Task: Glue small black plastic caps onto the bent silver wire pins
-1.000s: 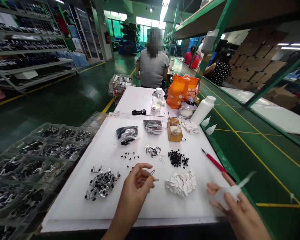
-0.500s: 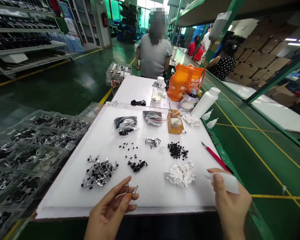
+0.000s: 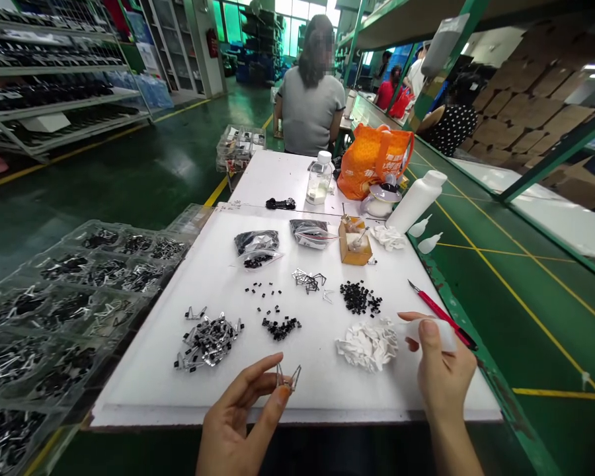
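Note:
Between thumb and fingers, my left hand (image 3: 248, 413) pinches a small bent metal clip (image 3: 293, 379) above the front of the white table. My right hand (image 3: 446, 370) is wrapped round a white squeeze bottle (image 3: 439, 332), its thin tip pointing left. Crumpled white tissue (image 3: 367, 345) lies just left of that bottle. Left of my left hand is a heap of metal clips with black ends (image 3: 209, 342). Loose small black pieces (image 3: 280, 327) sit beyond my left fingers, and another pile of black pieces (image 3: 359, 297) is behind the tissue.
A red craft knife (image 3: 441, 313) lies along the right edge. Bags of black parts (image 3: 258, 244), a yellow box (image 3: 354, 248) and a white bottle (image 3: 419, 199) stand farther back. Compartment trays (image 3: 84, 281) flank the left side. A person in grey (image 3: 310, 109) sits ahead.
My left hand has moved right and the clip in it shows more upright. My right hand has come slightly left with the squeeze bottle, toward the tissue. The view has shifted a little.

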Motion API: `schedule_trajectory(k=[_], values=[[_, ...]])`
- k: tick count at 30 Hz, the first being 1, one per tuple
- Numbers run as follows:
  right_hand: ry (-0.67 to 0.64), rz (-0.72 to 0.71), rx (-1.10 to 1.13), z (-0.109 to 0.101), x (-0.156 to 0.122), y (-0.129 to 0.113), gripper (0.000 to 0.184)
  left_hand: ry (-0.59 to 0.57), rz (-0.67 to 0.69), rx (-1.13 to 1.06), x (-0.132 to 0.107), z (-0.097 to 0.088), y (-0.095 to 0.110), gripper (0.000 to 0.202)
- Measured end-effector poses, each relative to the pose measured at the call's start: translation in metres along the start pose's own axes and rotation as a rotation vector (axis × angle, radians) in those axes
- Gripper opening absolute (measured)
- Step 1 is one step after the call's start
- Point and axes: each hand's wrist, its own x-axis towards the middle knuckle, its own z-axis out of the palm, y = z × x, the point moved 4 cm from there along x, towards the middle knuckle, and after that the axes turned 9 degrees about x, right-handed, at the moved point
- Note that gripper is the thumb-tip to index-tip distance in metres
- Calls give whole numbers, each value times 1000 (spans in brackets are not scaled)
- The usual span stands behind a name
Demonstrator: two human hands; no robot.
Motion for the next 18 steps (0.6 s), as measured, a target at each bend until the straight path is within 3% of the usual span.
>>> schedule_trajectory(k=[7, 13, 18], values=[[29, -33, -1, -4, -3, 7, 42, 36, 48, 20, -6, 6, 7, 33], [212, -77, 387, -5, -29, -30, 34, -18, 49, -35, -15, 18, 23, 24], [51, -127, 353, -16, -51, -54, 55, -91, 144, -39, -22, 29, 32, 20]])
